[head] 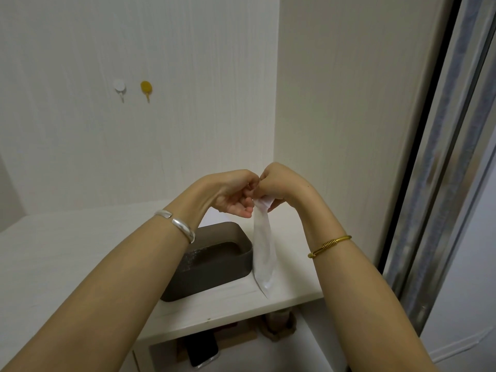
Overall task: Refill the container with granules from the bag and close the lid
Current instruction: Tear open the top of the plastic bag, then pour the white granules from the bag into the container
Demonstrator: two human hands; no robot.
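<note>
Two hooks, white [119, 85] & yellow [146, 88], on wall behind; left forearm is hiding part of brown container [214, 260] sitting lidless on white tabletop [67, 245]. Both hands – left hand [236, 193], right hand [276, 183] – are pinching top of white bag [263, 248] w/ curled fingers [243, 210]; bag is hanging just right of container.

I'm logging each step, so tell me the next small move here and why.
Probably tear or pull the top of the bag open. Both the left hand and right hand pinch its upper edge, it hangs upright beside the open brown container, and nothing is pouring yet.
</note>
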